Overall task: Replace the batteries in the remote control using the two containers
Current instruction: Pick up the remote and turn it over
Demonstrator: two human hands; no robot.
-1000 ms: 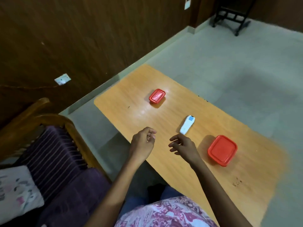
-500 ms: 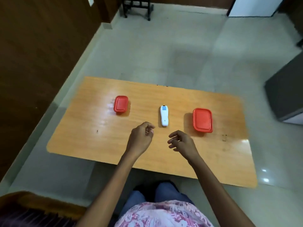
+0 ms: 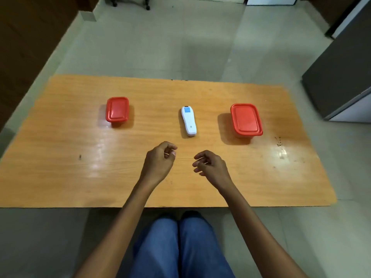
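Remote control: white, lying flat near the middle of the counter, its long axis running from the far edge toward the near edge, the small blue patch at the far end. Which face is up — buttons or battery door — cannot be told for sure.

Smaller container: red lid on, toward the far left corner, well apart from the remote.

Larger container: red lid on, to the right of the remote, toward the far right corner. Contents of both are hidden by the lids.

Left hand: above the counter just nearer than the remote, fingers curled loosely inward, holding nothing.

Right hand: beside it, fingers half bent and slightly apart, also empty.

Stage: nothing opened yet, by my reading; the likely first step is picking up the remote.

Risk, mix-up: the containers match in colour and are shut — old and new cells could end up in the wrong one if their roles are not fixed first.

Risk, rolling: loose batteries on this smooth glossy counter could roll toward an edge and drop to the floor.

Risk, cover: prying the battery door with the remote unsupported may let it slip or skid.

Risk, polarity: cells seated the wrong way round.
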